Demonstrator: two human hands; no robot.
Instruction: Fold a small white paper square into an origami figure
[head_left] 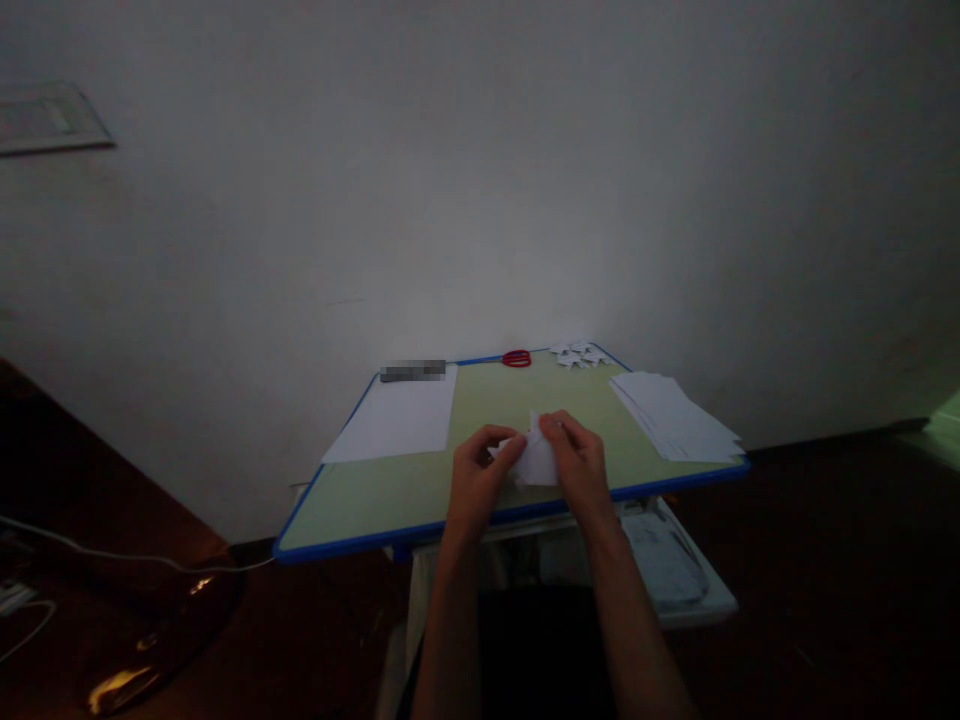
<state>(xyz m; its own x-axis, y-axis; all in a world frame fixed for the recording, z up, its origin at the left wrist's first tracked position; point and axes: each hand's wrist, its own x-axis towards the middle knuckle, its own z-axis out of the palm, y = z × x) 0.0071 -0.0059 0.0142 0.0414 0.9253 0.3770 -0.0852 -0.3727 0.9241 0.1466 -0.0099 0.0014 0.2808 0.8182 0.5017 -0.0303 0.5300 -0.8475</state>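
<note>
A small piece of folded white paper is held between my two hands, just above the front part of the table. My left hand pinches its left side between thumb and fingers. On the other side, my right hand grips the upper right edge, thumb and fingertips together. A pointed flap of the paper sticks up between the hands. Its finer folds are too blurred and dim to make out.
The pale green table has a blue rim. White sheets lie left, under a dark, pixelated object; a fanned paper stack lies right. Red-handled scissors and several folded paper pieces sit by the wall.
</note>
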